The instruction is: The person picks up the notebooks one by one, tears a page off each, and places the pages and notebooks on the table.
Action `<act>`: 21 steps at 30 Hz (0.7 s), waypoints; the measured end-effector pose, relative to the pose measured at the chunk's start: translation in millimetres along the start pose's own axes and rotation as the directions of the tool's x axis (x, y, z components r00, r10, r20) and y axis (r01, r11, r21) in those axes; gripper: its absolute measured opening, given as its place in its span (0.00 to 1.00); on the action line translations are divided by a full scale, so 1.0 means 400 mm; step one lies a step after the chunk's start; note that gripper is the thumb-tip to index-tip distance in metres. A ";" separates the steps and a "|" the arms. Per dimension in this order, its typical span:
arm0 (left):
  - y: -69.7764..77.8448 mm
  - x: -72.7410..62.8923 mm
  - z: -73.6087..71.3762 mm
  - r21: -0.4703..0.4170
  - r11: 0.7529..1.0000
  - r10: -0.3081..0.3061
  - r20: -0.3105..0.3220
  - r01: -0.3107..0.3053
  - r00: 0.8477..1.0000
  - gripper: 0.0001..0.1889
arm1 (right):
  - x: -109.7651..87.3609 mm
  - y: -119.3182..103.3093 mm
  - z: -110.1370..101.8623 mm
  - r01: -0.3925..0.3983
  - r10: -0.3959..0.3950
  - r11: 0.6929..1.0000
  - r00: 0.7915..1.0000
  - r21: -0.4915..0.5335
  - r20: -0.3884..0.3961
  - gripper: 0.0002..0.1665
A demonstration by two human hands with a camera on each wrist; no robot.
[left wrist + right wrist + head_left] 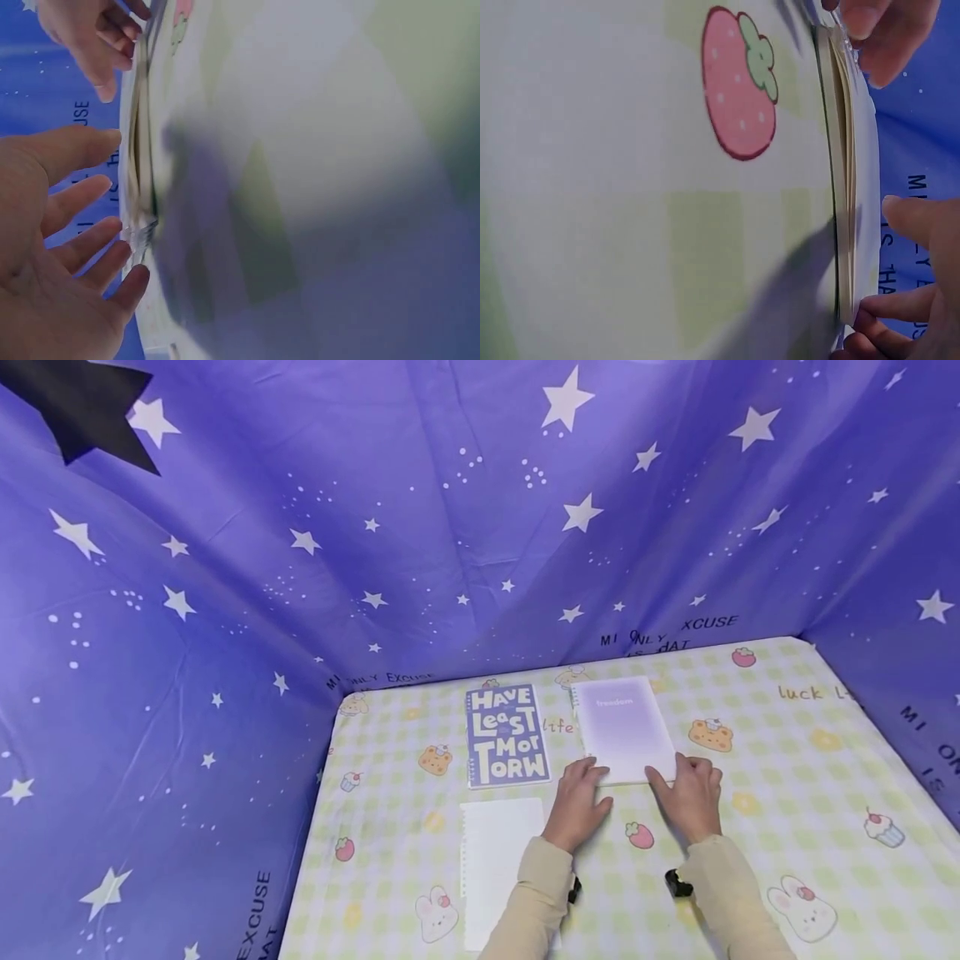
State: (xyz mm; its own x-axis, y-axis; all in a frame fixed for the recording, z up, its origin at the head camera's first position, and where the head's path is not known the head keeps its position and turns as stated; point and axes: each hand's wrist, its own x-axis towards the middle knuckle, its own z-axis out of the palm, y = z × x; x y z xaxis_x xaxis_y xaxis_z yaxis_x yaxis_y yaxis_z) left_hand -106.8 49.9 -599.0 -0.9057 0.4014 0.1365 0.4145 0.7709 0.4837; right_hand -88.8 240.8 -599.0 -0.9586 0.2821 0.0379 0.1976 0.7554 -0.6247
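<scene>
The purple "freedom" notebook [624, 731] is being flanked at its near corners on the checked cloth [795, 793] by a loosely spread left hand [577, 806] and a right hand [692, 797] whose pinch, if any, cannot be told; light, even pressure is probably being called for.

On the table [810, 814], one notebook [622, 727] lies right of the head frame's centre, another notebook [510, 735] left of it, a third notebook [495, 860] at bottom centre, a curtain [450, 543] behind.
</scene>
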 end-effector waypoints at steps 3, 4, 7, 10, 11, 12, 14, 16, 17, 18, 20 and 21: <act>0.003 0.006 0.008 0.032 0.999 0.005 0.004 -0.005 1.000 0.23 | -0.001 0.003 0.000 -0.019 0.019 1.000 1.000 0.012 0.014 0.39; 0.004 0.008 0.010 0.047 0.999 0.007 0.004 -0.008 1.000 0.24 | -0.002 0.003 -0.001 -0.025 0.025 1.000 1.000 0.013 0.017 0.38; 0.009 0.017 0.016 0.099 0.995 0.010 0.009 -0.011 1.000 0.28 | -0.002 0.006 -0.001 -0.045 0.045 0.999 0.999 0.014 0.026 0.38; 0.013 0.027 0.025 0.136 0.991 -0.001 0.015 -0.001 1.000 0.33 | -0.004 0.009 -0.001 -0.060 0.060 0.998 0.998 0.022 0.033 0.39; 0.014 0.030 0.028 0.140 0.990 -0.009 0.014 0.007 1.000 0.34 | -0.004 0.010 -0.001 -0.066 0.065 0.997 0.997 0.027 0.033 0.39; 0.015 0.032 0.031 0.134 0.991 -0.022 0.013 0.020 1.000 0.35 | -0.004 0.011 0.000 -0.069 0.068 0.997 0.997 0.032 0.035 0.38; 0.017 0.036 0.034 0.108 0.993 -0.044 -0.007 0.045 0.999 0.35 | -0.003 0.012 0.002 -0.075 0.074 0.996 0.997 0.042 0.036 0.38; 0.018 0.042 0.036 0.070 0.995 -0.068 -0.029 0.070 0.997 0.34 | -0.002 0.013 0.004 -0.084 0.082 0.995 0.996 0.050 0.038 0.38; 0.017 0.044 0.036 0.057 0.995 -0.075 -0.040 0.077 0.996 0.34 | -0.001 0.013 0.004 -0.087 0.085 0.995 0.996 0.048 0.041 0.38; 0.016 0.047 0.036 0.045 0.995 -0.082 -0.048 0.084 0.995 0.34 | 0.000 0.013 0.003 -0.088 0.086 0.995 0.995 0.046 0.043 0.38; 0.013 0.053 0.038 0.033 0.996 -0.084 -0.056 0.086 0.995 0.34 | 0.002 0.012 0.002 -0.099 0.097 0.994 0.994 0.045 0.046 0.39; 0.012 0.056 0.038 0.028 0.996 -0.085 -0.054 0.087 0.995 0.34 | 0.004 0.012 0.000 -0.103 0.101 0.994 0.994 0.042 0.047 0.39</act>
State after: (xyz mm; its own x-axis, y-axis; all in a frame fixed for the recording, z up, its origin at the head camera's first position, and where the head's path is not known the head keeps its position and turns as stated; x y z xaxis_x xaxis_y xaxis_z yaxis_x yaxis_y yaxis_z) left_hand -123.8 70.0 -606.8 -0.9412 0.3070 0.1412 0.3366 0.8163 0.4693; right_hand -89.2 244.9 -602.2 -0.9424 0.3288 -0.0616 0.2861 0.6967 -0.6579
